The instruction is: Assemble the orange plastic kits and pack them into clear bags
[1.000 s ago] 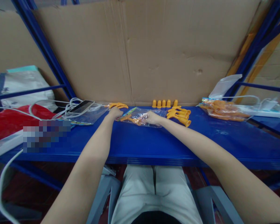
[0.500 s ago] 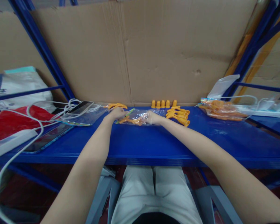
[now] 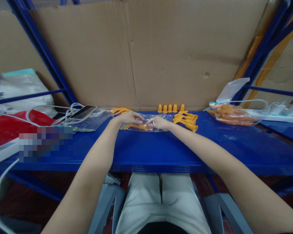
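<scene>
A clear plastic bag lies flat on the blue shelf, with orange plastic pieces in it. My left hand is over the bag's left part, fingers stretched out and apart, with nothing in them. At the right part of the bag, my right hand has its fingers bent and pinched on the film. Just right of that hand, orange branching pieces with round cup-like ends lie in a group. Behind them several small orange cups stand in a row by the cardboard.
Another filled bag of orange pieces sits at the right, beside a white power strip. On the left are more orange pieces, a phone, white cables and a red bag. Cardboard closes off the back.
My left hand has opened and its fingers now reach to the right over the bag; the green strip seen beside it no longer shows. My right hand stays at the bag.
</scene>
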Motion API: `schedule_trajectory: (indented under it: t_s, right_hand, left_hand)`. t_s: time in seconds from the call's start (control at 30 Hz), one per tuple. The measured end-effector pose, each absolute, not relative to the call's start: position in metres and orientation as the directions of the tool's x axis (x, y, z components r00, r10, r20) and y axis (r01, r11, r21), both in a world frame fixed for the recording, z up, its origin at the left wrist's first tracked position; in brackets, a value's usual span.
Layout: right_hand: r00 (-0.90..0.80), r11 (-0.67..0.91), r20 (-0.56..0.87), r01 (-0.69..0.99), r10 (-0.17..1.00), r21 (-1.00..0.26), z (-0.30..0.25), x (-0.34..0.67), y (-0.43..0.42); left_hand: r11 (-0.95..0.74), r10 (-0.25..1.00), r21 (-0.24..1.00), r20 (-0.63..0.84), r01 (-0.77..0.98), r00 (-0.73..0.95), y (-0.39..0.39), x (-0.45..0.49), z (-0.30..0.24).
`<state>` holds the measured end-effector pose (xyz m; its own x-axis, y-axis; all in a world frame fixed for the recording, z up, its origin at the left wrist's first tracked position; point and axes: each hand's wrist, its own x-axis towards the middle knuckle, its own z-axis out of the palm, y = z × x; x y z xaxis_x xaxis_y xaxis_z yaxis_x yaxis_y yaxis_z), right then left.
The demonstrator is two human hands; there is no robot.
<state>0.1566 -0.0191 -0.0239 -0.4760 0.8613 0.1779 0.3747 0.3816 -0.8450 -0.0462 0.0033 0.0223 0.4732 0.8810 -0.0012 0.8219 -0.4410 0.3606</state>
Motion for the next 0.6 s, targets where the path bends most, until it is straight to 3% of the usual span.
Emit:
schedule_trajectory:
  t_s: [0.6]
  right_hand:
    - [-0.456,0.343,0.165,0.343,0.875,-0.875,-0.035,0.158,-0.008]
  left_hand:
    - [-0.529,0.823,0.533,0.133,0.661,0.552,0.026,-0.048,0.003]
